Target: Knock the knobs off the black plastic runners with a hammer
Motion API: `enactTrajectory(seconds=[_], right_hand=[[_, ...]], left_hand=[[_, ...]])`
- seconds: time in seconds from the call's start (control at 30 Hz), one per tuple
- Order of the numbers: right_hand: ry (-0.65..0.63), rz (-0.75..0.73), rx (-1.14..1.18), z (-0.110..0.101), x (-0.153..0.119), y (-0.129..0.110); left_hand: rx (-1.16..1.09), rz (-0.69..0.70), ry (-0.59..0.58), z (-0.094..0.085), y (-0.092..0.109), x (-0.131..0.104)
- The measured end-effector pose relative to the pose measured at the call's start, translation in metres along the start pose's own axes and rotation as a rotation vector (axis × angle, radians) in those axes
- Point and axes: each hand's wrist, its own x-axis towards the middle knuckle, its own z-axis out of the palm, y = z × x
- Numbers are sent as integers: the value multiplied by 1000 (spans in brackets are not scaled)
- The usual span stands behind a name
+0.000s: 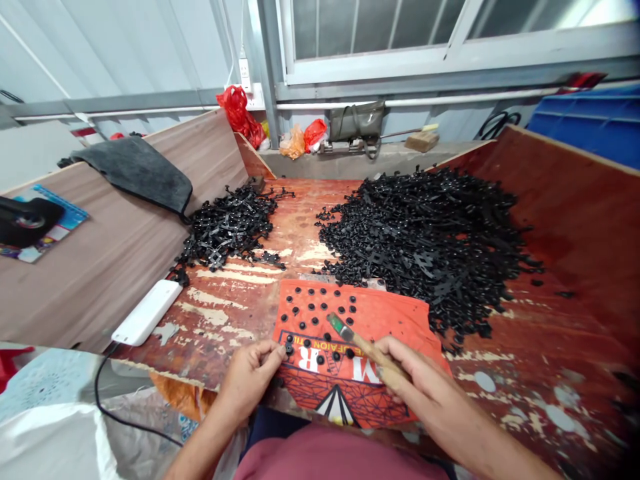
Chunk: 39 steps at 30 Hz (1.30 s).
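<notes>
Item: small black pieces, round, set apart in loose rows; location, left half of the orange cloth, lower centre of the frame. Risk, in my judgement: a tug or wrinkle in the cloth could have tipped them or run the rows together.

Item: wooden-handled tool, green at its head, which was over the pieces. Risk: a careless sweep of that head could have knocked several out of place.

Item: my right hand, fingers clamped round the tool's handle, lower right of centre. Risk: a dipping wrist could have dragged the cloth.

Item: my left hand, thumb and forefinger drawn close together beside a piece at the cloth's left edge; whether they gripped it, I could not tell. Risk: a slight nudge could have rolled that piece off the cloth.

Item: large heap of black parts, right of centre, against the cloth's upper right edge. Risk: a slide could have spilled strays among the rows.

Item: smaller heap, left of centre, well apart from the cloth.

Item: white device, lower left, with black cable hanging off the worn red table. Risk: a snagged cable could have pulled it down.
</notes>
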Motion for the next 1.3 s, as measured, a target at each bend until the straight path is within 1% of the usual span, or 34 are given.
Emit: enactTrajectory(seconds=[0.1, 0.17, 0.3, 0.37, 0.43, 0.5, 0.57, 0.63, 0.7, 0.77, 0.87, 0.97, 1.2, 1.3], right_hand=[[-73, 89, 74, 2, -7, 7], [-74, 101, 86, 0, -9, 9], [19, -2, 19, -5, -7, 9], [41, -65, -10, -6, -7, 9], [31, -84, -47, -7, -9, 10], [-3, -66, -68, -8, -12, 8], [-32, -44, -80, -7, -12, 3], [-46, -58, -81, -4, -8, -6], [-64, -108, -70, 3, -2, -17], [-88, -193, -79, 11, 8, -27], [-98, -299, -145, 25, 21, -33], [-70, -318, -199, 30, 29, -31], [-9, -341, -339, 22, 25, -28], [57, -359, -399, 29, 24, -23]], left_hand=[[-155, -74, 10, -1, 5, 0], [-183, -88, 18, -2, 8, -1], [-156, -75, -16, -1, 11, -3], [-112, -54, -28, 1, 9, -3], [-55, -32, -25, 2, 7, -2], [-9, -20, -26, 3, 4, 0], [19, -14, -30, 3, 1, 1], [43, -2, -33, 2, -1, 0], [84, 15, -24, 3, -3, -2], [148, 32, -3, 3, -5, -4], [231, 45, 35, 2, -7, -4], [259, 36, 48, 2, -8, -1], [239, 34, 65, 0, -6, 4], [229, 35, 61, 0, -7, 2]])
